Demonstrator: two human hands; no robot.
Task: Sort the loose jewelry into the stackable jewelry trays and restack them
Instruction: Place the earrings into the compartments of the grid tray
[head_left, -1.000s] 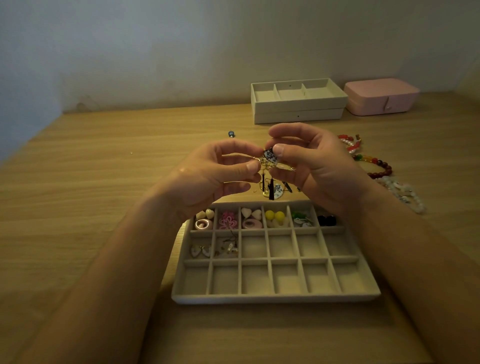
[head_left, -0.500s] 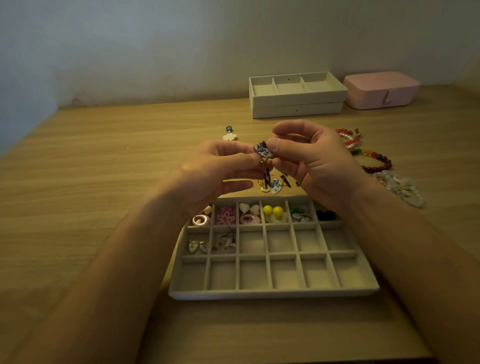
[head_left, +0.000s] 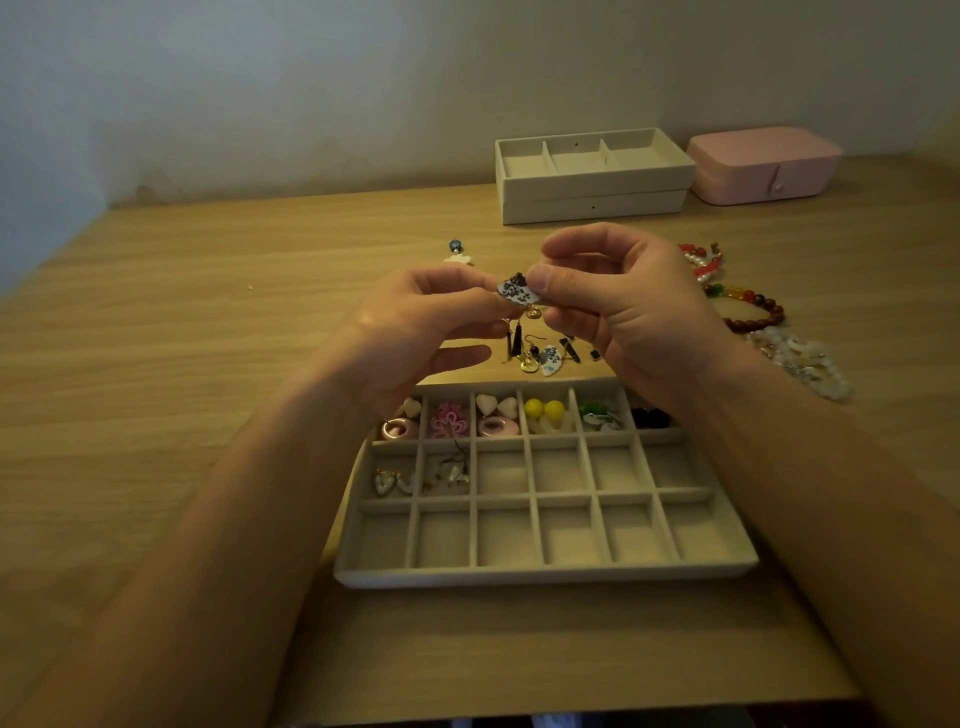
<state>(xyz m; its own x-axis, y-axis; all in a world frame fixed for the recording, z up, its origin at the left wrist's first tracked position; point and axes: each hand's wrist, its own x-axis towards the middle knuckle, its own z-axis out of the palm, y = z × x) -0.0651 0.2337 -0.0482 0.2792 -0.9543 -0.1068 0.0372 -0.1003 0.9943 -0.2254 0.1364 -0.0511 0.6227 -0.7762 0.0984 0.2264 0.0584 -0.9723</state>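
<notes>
Head view: pinched in the curled fingers of left hand (head_left: 421, 322) and right hand (head_left: 618, 312), raised just beyond the far edge of the compartment tray (head_left: 545, 577), blue-and-white patterned earring (head_left: 519, 296), probably light, rigid, chippable, best gripped by its flat edges.

L hand (head_left: 415, 338), R hand (head_left: 626, 317) up, fingers (head_left: 541, 280) pinched (tips close).

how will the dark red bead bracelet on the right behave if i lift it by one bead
The dark red bead bracelet will likely hang floppy, being separate round beads strung in a loop. Lying flat on the table, it probably won't roll. The glossy beads may feel slippery, so pinch firmly.
</notes>
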